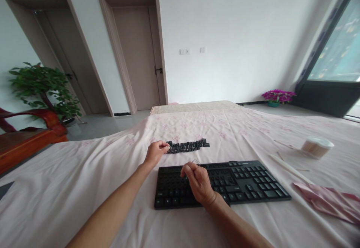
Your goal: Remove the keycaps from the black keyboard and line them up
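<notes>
My left hand (156, 152) is pinched at the left end of several loose black keycaps (185, 146), which lie in rows on the cloth. A keycap appears to be between its fingertips, mostly hidden by them. Below the rows lies a black keyboard (247, 185), its left and middle part stripped of many caps, while keys stay on the right side and along the bottom row. Over that stripped part, my right hand (198, 182) is closed, and a thin wire loop (196, 161) like a keycap puller sticks out behind its fingers.
A pale pink flowered cloth (112, 180) covers the table. To the right are a round tub of cotton swabs (317, 147), a few loose thin sticks, a white strip (292, 169) and a pink cloth (329, 201). A wooden chair (33, 135) stands at the left.
</notes>
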